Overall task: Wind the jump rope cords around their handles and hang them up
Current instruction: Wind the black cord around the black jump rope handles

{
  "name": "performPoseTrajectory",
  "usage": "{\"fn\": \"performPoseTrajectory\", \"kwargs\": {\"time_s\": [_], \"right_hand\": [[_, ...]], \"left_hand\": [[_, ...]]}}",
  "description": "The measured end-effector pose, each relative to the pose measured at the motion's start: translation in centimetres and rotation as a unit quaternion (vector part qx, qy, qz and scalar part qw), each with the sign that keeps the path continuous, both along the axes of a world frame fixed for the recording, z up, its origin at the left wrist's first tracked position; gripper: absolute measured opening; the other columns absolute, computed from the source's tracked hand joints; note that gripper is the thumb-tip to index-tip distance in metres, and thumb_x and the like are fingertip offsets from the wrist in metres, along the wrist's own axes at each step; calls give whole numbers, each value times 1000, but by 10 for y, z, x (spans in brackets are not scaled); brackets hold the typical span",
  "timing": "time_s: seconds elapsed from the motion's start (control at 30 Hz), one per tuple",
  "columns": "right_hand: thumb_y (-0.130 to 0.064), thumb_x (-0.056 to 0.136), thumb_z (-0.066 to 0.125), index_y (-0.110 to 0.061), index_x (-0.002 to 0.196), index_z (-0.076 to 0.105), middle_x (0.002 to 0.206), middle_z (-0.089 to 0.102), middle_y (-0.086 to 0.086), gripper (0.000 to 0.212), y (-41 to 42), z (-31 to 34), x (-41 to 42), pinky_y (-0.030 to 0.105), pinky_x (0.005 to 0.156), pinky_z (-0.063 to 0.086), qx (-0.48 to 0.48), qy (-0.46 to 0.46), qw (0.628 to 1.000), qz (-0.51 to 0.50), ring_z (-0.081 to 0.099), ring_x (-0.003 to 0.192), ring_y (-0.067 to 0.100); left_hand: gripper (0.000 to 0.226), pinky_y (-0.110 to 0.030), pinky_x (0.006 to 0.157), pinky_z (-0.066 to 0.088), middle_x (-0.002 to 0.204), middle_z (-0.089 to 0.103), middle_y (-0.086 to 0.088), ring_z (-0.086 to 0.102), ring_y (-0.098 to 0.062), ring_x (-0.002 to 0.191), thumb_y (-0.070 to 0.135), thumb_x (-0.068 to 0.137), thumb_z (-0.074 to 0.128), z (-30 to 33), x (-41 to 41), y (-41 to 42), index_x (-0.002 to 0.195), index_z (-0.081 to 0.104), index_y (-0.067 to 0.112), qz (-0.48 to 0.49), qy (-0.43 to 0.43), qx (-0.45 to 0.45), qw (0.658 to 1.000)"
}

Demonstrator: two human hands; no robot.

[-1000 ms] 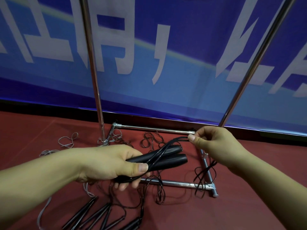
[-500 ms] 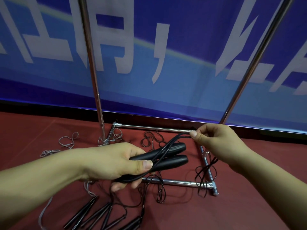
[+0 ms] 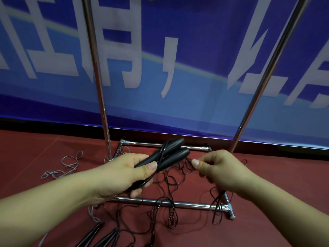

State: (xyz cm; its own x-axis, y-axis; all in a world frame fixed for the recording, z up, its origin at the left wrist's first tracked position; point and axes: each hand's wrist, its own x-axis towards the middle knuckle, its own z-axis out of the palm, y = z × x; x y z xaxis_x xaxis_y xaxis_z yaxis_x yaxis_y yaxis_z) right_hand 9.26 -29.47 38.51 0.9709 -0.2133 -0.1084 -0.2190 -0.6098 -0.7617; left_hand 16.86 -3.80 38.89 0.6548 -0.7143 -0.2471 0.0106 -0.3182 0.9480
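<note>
My left hand grips two black jump rope handles held side by side, their tips pointing up and to the right. A black cord crosses over the handles in one turn. My right hand pinches the thin black cord just right of the handle tips, and the slack hangs below my right wrist as loops. Both hands are above the chrome base of the rack.
Two chrome uprights rise in front of a blue banner. Tangled black cords lie on the red floor inside the base. More black handles lie at the bottom edge, and a grey cord lies at the left.
My right hand has come down and toward me with the cord. The handles in my left hand now tilt more upward, and the cord lies across them.
</note>
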Motion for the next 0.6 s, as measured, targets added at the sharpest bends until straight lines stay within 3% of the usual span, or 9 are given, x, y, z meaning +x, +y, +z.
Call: {"fn": "performPoseTrajectory", "kwargs": {"time_s": [0.07, 0.2, 0.33, 0.5, 0.6], "right_hand": [[-44, 94, 62, -5, 79, 70, 63, 56, 5, 42, 8, -1, 1, 21, 49, 39, -15, 19, 999, 22, 46, 54, 14], [-48, 96, 56, -2, 91, 68, 64, 49, 3, 48, 20, 2, 2, 29, 56, 39, -47, 23, 998, 45, 43, 57, 16], [-40, 97, 59, -18, 78, 69, 50, 45, -8, 30, 31, 14, 1, 19, 46, 38, -66, 16, 996, 52, 42, 45, 7], [-38, 96, 61, -18, 78, 69, 49, 46, -11, 29, 34, 19, 0, 11, 43, 33, -100, 20, 993, 58, 41, 44, 2], [-42, 92, 65, -19, 69, 68, 43, 44, -11, 34, 31, 21, 0, 12, 40, 31, -113, 24, 992, 41, 39, 39, 4]], "left_hand": [[29, -21, 50, 38, 68, 56, -2, 45, -12, 45, 33, 101, 53, -3, 4, 0, 105, 60, 6, 30, 23, -7, 999], [24, -27, 52, 34, 66, 56, -3, 44, -13, 44, 31, 104, 52, -8, 11, -1, 97, 60, 9, 105, -2, 17, 994], [25, -27, 55, 39, 66, 59, -1, 46, -14, 46, 33, 103, 53, -16, 20, 2, 91, 60, 13, 124, -49, 72, 988], [27, -31, 59, 44, 63, 63, 4, 51, -13, 48, 37, 101, 55, -26, 32, 6, 85, 61, 15, 128, -170, 153, 965], [25, -31, 57, 45, 61, 63, 6, 51, -11, 47, 39, 100, 56, -28, 36, 11, 90, 65, 18, 123, -186, 179, 958]]}}
